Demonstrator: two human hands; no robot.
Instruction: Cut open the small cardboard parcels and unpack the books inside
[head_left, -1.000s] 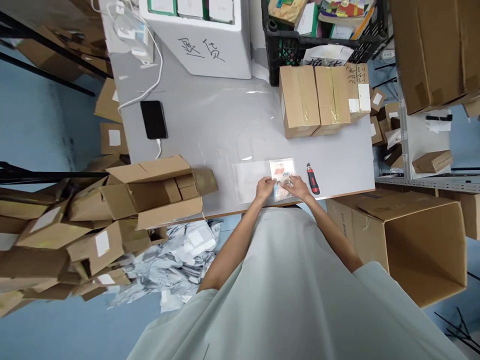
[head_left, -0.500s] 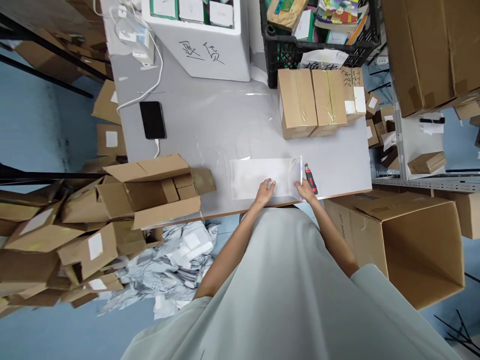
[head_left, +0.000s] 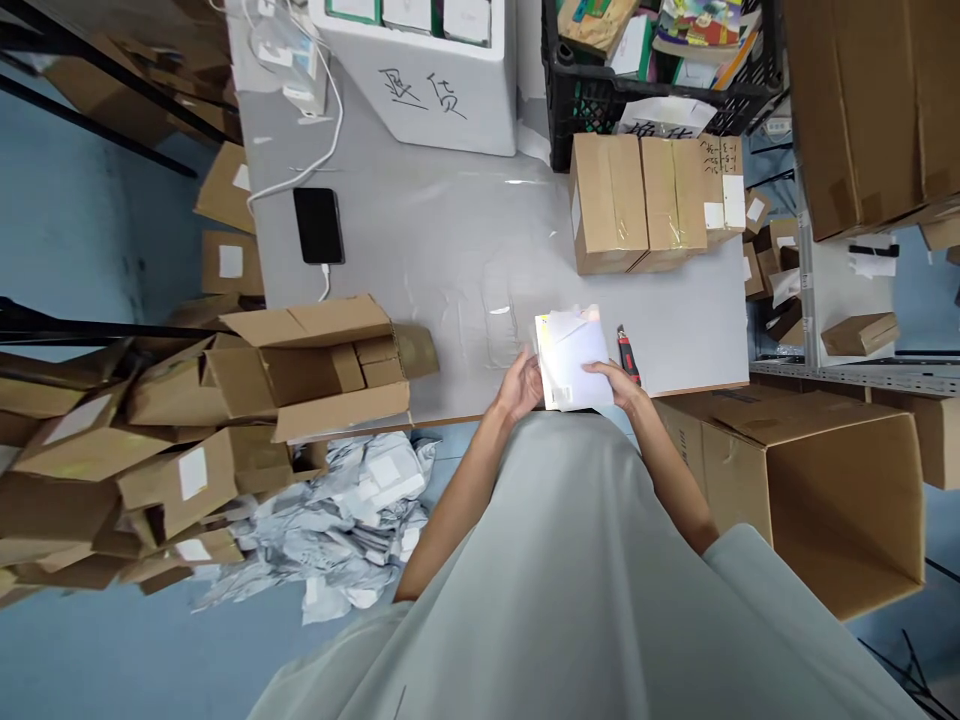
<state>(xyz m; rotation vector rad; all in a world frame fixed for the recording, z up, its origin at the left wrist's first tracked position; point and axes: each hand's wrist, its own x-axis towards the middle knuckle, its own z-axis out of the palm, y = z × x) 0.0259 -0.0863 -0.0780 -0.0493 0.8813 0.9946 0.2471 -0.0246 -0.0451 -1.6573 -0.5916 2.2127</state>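
A thin pale book (head_left: 571, 365) with a barcode near its lower edge is held up at the table's front edge, in front of my body. Creased, see-through film seems to lie over its upper part. My right hand (head_left: 621, 383) grips the right edge, thumb on the cover and fingers behind. At the left edge, my left hand (head_left: 520, 388) has its fingers curled around the side, partly hidden by the book. A red and black box cutter (head_left: 628, 355) lies on the table just right of my right hand.
Taped cartons (head_left: 611, 205) stand at the back right before a black crate (head_left: 585, 105) of books. A white foam box (head_left: 450, 100) is at the back. Left are a phone (head_left: 319, 226) on a cable and an open carton (head_left: 322, 370). A large carton (head_left: 825, 490) stands right.
The long whitish sheet or film that lay flat under my hands is no longer spread on the table. The pale book is now raised between both hands, its cover showing.
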